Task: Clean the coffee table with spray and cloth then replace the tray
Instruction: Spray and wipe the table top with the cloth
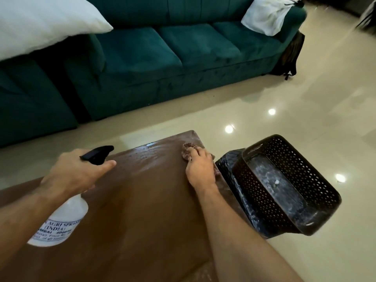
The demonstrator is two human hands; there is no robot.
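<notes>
One brown counter [142, 200] fills the near left of the view, its far edge running toward a pale tiled floor [305, 98]. Wet streaks shine on the far part of its top.

Two bare hands are at work. The left hand [71, 176] is wrapped around the neck of the single spray bottle [61, 224], fingers [105, 165] clamped on it, with the index finger lying along the black trigger head [97, 154], which points toward the far right. The bottle's white body hangs below the hand over the near left of the counter, printed label facing the camera; whether it touches the top cannot be told.

The right hand [200, 169] lies palm down at the counter's far right corner, pressing one small brownish cloth [186, 152] against the surface. Its fingers are bent together over the cloth, and only a bunched part of the cloth shows past the fingertips on the far side.

One dark perforated tray [284, 190], a basket-like thing with a dusty, whitish bottom, sits off the counter, just beside its right edge, tilted on top of a dark object [232, 174] of which little shows.

Beyond the floor stands one teal sofa [162, 58] with three seat cushions. Two white pillows are seen: one large at far left [40, 23], one on the sofa's right arm [266, 17].
</notes>
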